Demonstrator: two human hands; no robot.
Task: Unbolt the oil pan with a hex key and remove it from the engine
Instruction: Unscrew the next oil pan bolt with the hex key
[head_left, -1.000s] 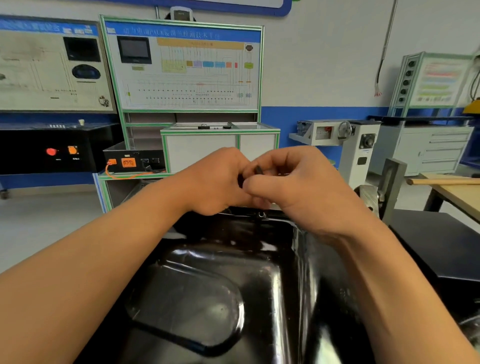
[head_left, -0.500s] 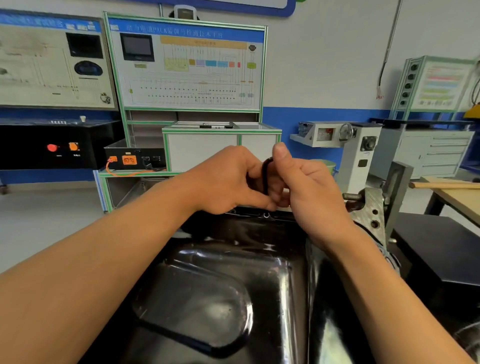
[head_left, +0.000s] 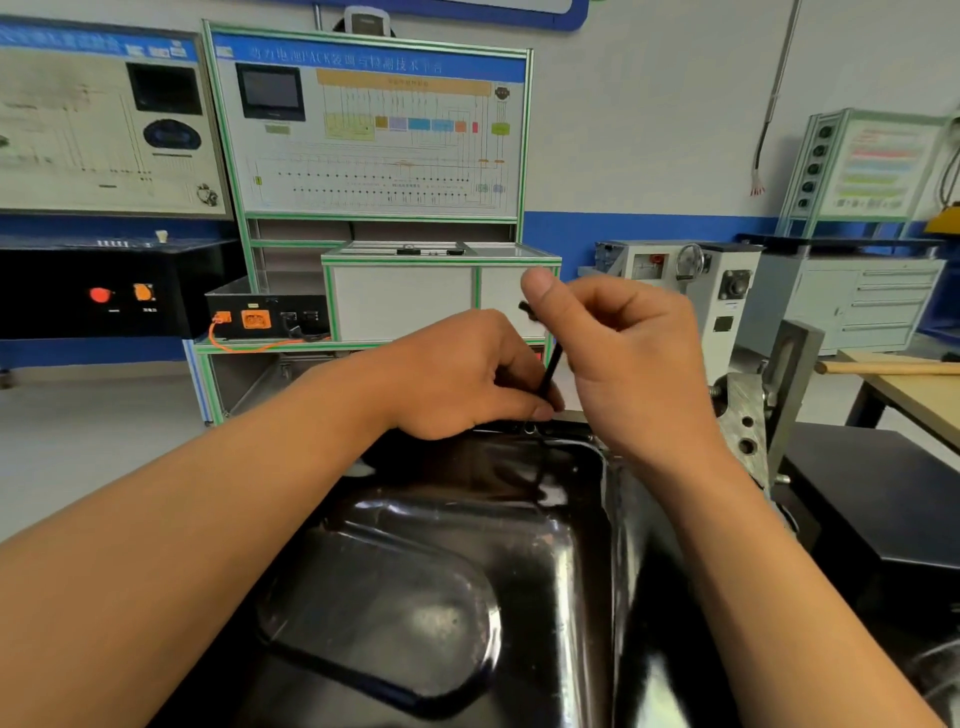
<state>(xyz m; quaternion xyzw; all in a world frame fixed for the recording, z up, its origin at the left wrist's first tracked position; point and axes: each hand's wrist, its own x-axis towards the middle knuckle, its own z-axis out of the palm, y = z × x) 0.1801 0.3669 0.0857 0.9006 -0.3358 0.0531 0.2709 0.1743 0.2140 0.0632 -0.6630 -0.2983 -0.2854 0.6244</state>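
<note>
The glossy black pressed-steel oil pan fills the lower centre of the frame. At its far rim both grips clamp the thin black hex key, left hand low, right hand at the bend. Leaning so, its tip could slip and round the small rim bolt

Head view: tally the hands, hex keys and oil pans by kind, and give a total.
Hands: 2 (left hand, right hand)
Hex key: 1
Oil pan: 1
Total: 4

I saw bright, even room light, glare streaks on the oil pan, soft blur, edges bowed.
</note>
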